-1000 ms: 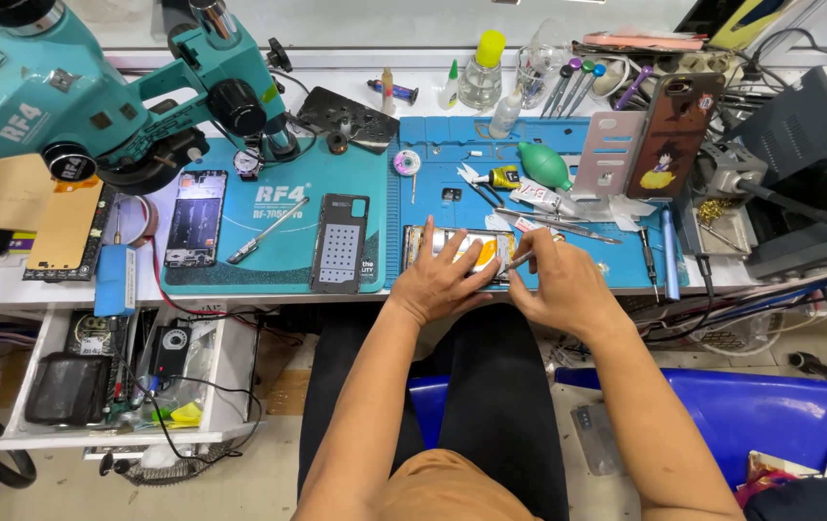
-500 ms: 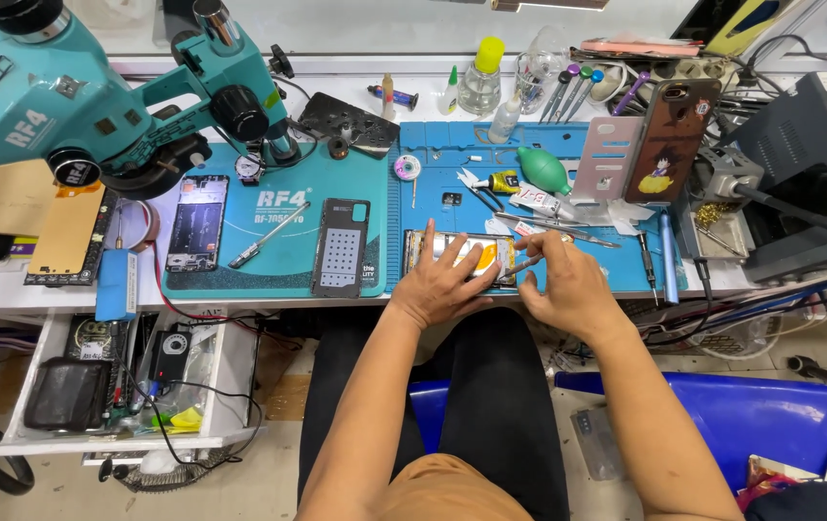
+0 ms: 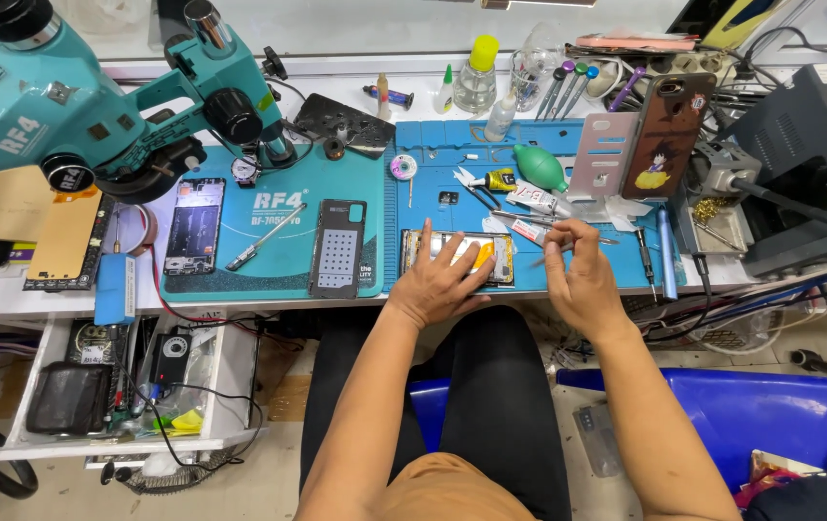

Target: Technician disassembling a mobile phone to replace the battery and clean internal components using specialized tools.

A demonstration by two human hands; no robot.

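An opened phone point(image 3: 496, 257) with a yellow part inside lies on the blue work mat point(image 3: 433, 154) at the bench's front edge. My left hand point(image 3: 440, 278) lies on it with fingers spread, holding it down. My right hand point(image 3: 579, 275) is just to the right of the phone, its fingertips pinched on a thin metal tool point(image 3: 598, 240) that points right. A small glue tube point(image 3: 527, 230) lies right beside those fingertips.
A teal microscope point(image 3: 66, 96) overhangs the left side. On the teal mat point(image 3: 278, 260) lie a phone frame point(image 3: 193, 227), a screwdriver point(image 3: 264, 249) and a phone back point(image 3: 338, 248). Bottles, a green blower point(image 3: 539, 166), a propped phone point(image 3: 666, 135) and an open drawer point(image 3: 114, 386) surround the work.
My right hand has drawn off the phone's right end, up and to the right toward the tubes. The left hand stays on the phone.
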